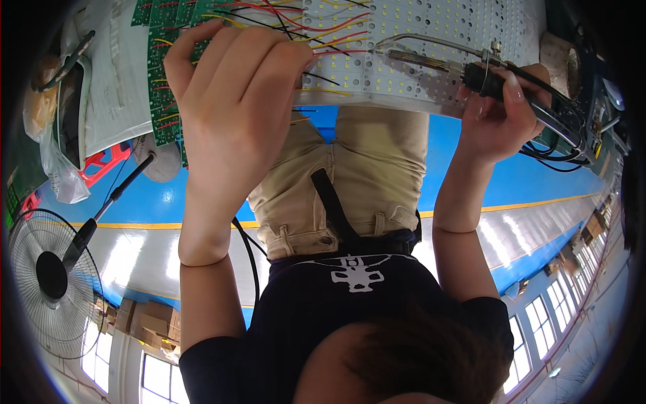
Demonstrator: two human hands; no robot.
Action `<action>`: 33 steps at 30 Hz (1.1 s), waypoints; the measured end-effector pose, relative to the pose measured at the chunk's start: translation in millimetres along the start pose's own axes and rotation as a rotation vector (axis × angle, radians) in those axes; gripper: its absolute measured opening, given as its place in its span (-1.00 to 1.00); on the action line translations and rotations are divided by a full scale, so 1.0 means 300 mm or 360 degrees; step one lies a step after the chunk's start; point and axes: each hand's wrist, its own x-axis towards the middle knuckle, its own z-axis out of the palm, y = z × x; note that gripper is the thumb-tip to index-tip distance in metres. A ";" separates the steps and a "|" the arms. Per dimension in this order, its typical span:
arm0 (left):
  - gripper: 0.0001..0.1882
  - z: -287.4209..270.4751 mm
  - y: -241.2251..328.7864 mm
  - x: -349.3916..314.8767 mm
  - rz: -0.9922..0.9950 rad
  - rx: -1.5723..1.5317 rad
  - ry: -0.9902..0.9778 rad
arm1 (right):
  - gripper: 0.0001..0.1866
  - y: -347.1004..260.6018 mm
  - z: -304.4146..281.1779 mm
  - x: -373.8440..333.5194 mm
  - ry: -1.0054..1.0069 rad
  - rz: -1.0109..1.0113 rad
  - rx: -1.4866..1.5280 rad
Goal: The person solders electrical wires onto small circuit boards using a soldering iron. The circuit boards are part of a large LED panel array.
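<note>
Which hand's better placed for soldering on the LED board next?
Right hand, probably: it grips the soldering iron, which points across the LED board; the left hand covers some wires.

partly hidden behind left hand (235,97), green boards (161,101) and wires (341,52), cut off by top edge, white panel (424,81), too small to tell, tool tip (393,56)

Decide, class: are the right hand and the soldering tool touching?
Touching. The head view shows the right hand wrapped around the soldering tool at its dark grip, without any gap.
</note>
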 end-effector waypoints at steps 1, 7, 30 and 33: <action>-0.87 -0.001 0.001 0.001 -0.0006 -0.0009 -0.0010 | -0.93 -0.002 0.004 0.003 -0.0042 -0.0007 0.0103; -0.87 0.000 0.000 0.002 -0.0014 0.0002 -0.0009 | -0.93 0.001 0.000 0.003 0.0005 0.0007 -0.0041; -0.87 0.000 -0.002 -0.001 -0.0005 0.0014 0.0008 | -0.93 -0.001 -0.001 0.003 0.0076 0.0046 -0.0035; -0.87 -0.001 -0.001 0.001 -0.0014 0.0016 -0.0008 | -0.92 -0.017 0.017 0.004 0.0134 0.0109 0.0100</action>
